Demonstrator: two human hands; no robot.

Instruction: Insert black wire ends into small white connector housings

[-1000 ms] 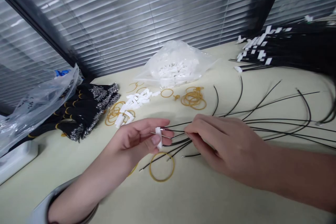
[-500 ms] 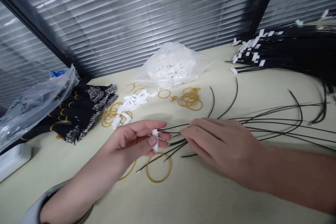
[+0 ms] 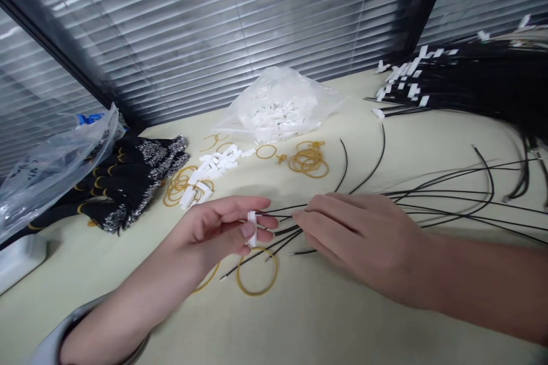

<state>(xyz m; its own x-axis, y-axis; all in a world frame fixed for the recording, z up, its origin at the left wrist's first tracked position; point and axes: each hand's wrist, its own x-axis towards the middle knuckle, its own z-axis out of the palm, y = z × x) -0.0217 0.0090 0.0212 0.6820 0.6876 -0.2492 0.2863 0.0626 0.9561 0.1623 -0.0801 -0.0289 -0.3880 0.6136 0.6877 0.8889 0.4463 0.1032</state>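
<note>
My left hand [image 3: 226,231] pinches a small white connector housing [image 3: 252,230] between thumb and fingers. Thin black wires [image 3: 280,209] run from the housing's right side toward my right hand [image 3: 355,234]. That hand is closed palm down over the wires, its fingertips on a wire a short way right of the housing; the exact grip is hidden beneath the fingers. Several loose black wires [image 3: 246,264] with metal tips stick out under and below my right hand. A yellow rubber band [image 3: 238,280] lies just under the housing.
Loose white housings [image 3: 219,163] lie behind my left hand, near a clear bag [image 3: 278,111] of more housings. A pile of rubber bands [image 3: 309,161] sits beyond the hands. Bundled black wires [image 3: 141,168] are at left, a large wire stack [image 3: 475,82] at right, blinds [image 3: 257,17] behind.
The whole view has shifted very slightly. Both hands keep nearly the same pose, with the housing still in my left fingers and my right hand on the wires.
</note>
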